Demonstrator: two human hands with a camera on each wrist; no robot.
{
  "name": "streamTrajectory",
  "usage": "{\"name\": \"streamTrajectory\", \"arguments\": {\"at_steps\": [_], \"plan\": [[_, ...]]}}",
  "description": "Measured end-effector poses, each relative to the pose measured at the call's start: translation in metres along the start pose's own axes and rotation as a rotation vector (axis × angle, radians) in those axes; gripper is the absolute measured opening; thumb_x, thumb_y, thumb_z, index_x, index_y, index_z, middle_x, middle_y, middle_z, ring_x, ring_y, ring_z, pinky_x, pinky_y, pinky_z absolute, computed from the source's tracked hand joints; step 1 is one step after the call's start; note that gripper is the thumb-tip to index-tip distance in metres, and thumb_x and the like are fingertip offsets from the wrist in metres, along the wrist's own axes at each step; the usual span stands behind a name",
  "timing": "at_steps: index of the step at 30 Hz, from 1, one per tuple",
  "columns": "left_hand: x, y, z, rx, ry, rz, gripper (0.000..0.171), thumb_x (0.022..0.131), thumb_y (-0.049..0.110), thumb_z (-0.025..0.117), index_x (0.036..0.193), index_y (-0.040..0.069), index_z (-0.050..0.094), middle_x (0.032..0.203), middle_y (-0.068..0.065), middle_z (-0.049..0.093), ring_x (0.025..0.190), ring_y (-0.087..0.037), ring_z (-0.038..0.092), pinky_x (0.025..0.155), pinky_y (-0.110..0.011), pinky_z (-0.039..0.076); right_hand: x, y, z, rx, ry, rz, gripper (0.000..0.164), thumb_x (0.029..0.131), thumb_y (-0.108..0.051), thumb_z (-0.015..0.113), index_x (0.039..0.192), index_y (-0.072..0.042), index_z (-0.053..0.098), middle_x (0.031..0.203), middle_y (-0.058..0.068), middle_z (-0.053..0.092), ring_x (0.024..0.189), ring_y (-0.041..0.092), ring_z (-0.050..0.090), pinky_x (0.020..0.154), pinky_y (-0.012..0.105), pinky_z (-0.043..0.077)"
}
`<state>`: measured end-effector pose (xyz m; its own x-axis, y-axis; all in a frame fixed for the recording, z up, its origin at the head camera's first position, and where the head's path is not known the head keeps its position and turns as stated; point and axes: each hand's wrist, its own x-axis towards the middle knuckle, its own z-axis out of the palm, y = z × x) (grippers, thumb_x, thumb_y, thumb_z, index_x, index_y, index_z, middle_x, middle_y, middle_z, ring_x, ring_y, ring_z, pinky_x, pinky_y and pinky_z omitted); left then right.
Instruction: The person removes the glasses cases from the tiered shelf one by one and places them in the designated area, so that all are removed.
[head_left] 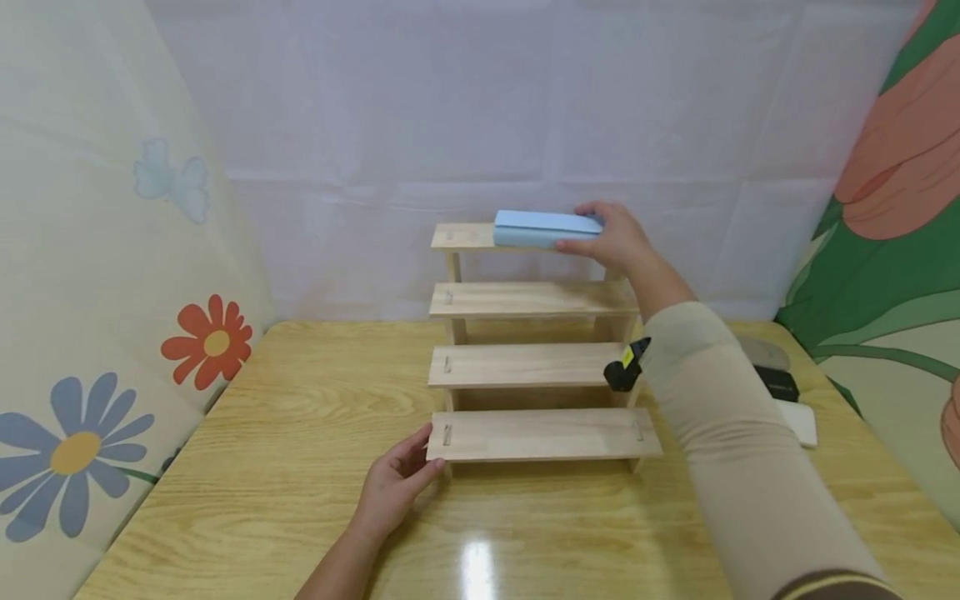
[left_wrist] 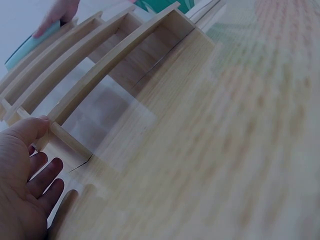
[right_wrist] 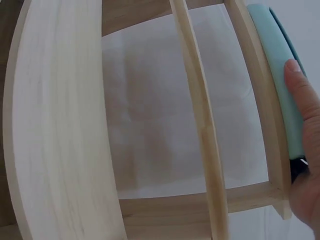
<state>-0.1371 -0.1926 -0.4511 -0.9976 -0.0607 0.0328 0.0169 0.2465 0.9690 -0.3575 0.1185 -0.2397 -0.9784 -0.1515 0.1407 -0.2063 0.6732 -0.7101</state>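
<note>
A light blue glasses case [head_left: 543, 229] lies lengthwise along the top tier of a four-tier wooden step shelf [head_left: 543, 433]. My right hand [head_left: 618, 237] holds the case by its right end, thumb in front and fingers over the back. In the right wrist view the thumb presses on the pale blue side of the case [right_wrist: 280, 85]. Low on the left, my left hand [head_left: 393, 483] grips the left end of the bottom tier, thumb at its front corner. The left wrist view shows that thumb on the wood and the other fingers [left_wrist: 45, 185] curled beside the end.
Right of the shelf, partly behind the right sleeve [head_left: 720, 417], lie a grey case [head_left: 765, 354], a black case [head_left: 778, 383] and a white case [head_left: 801, 421]. A pale cloth [head_left: 360, 150] hangs behind the wood-grain table [head_left: 315, 400], with flower-printed cloths at both sides.
</note>
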Motion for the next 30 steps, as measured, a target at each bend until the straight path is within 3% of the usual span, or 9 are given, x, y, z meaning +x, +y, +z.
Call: {"name": "streamTrajectory", "arguments": {"at_steps": [12,24,30], "plan": [[0.0,0.0,0.001,0.001,0.006,0.003,0.055,0.088,0.006,0.072,0.138,-0.003,0.052,0.136,-0.021,0.058,0.12,-0.034,0.061,0.093,-0.02,0.048,-0.002,0.006,0.005,0.004,0.07,-0.013,0.076,0.079,-0.04,0.081,0.143,-0.014,0.049,0.15,0.013,0.042,0.134,0.031,0.04,0.115,0.047,0.031],[0.003,0.002,0.002,-0.006,0.011,0.015,0.054,0.088,0.004,0.071,0.137,-0.005,0.052,0.135,-0.022,0.058,0.119,-0.035,0.061,0.086,-0.011,0.046,-0.013,0.013,-0.007,0.002,0.103,-0.005,0.076,0.08,-0.045,0.079,0.143,-0.016,0.049,0.151,0.013,0.039,0.134,0.032,0.039,0.114,0.049,0.033],[0.004,0.001,0.002,0.005,0.004,0.022,0.054,0.088,0.005,0.072,0.137,-0.004,0.052,0.136,-0.022,0.058,0.118,-0.033,0.061,0.087,-0.012,0.046,-0.02,0.019,-0.014,0.002,0.118,0.005,0.078,0.079,-0.048,0.079,0.144,-0.018,0.048,0.152,0.012,0.038,0.134,0.032,0.039,0.113,0.05,0.033]]}}
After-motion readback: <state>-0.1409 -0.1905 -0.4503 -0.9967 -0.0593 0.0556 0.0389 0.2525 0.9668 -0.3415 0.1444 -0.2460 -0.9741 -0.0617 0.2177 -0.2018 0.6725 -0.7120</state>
